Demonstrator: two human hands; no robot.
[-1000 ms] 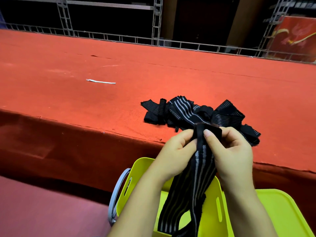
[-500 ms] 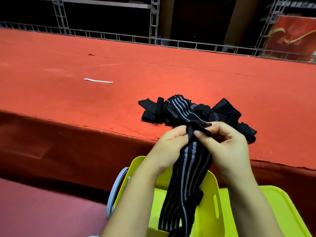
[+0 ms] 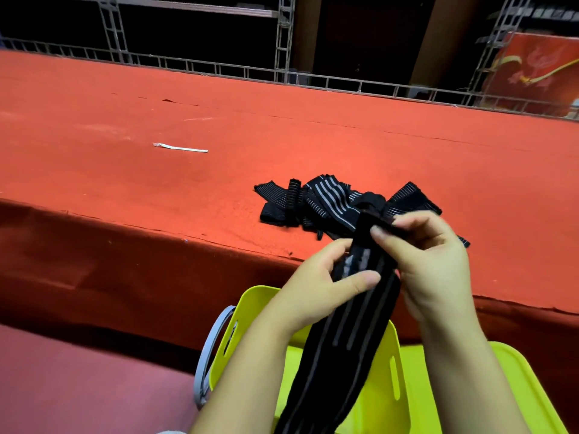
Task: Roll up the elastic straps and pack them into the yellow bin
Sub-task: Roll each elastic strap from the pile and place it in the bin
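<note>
A black elastic strap (image 3: 341,349) with grey stripes hangs from both my hands down into the yellow bin (image 3: 379,399) below them. My right hand (image 3: 429,258) pinches the strap's folded top end between thumb and fingers. My left hand (image 3: 322,289) grips the strap just below, thumb laid across its front. Behind my hands, a loose pile of more black striped straps (image 3: 316,205) lies on the red carpeted platform near its front edge.
The red platform (image 3: 125,158) stretches wide to the left, with a thin white strip (image 3: 180,147) lying on it. A grey handle (image 3: 210,349) curves off the bin's left side. A metal truss railing (image 3: 282,73) runs along the far edge.
My left hand slid down the strap, its thumb now across the front. My right hand keeps the top end, which has folded over further.
</note>
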